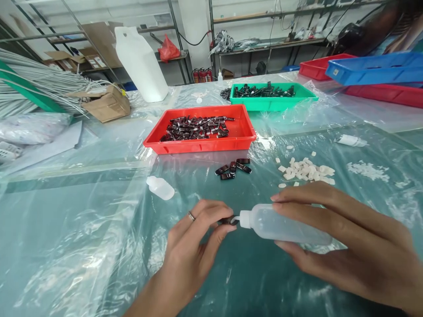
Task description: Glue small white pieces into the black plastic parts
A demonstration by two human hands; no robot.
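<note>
Between its thumb and fingers, my left hand (194, 242) pinches a small dark brown plastic piece (225, 221), mostly covered by the fingers. My right hand (346, 237) grips a translucent squeeze bottle (287, 225) lying sideways, its narrow white tip meeting the piece's end. Just beyond the hands lies a small group of similar dark pieces (233, 167). A pile of small white pads (306, 171) rests past my right hand. To the left, a small white bottle (160, 187) lies on its side.
Behind stand a red tray (201, 147) of dark pieces and a green tray (274, 105) with more. A white jug (142, 66) and a cardboard box (107, 105) are at back left. Blue (376, 72) and red trays are stacked at right. Plastic film covers the table.
</note>
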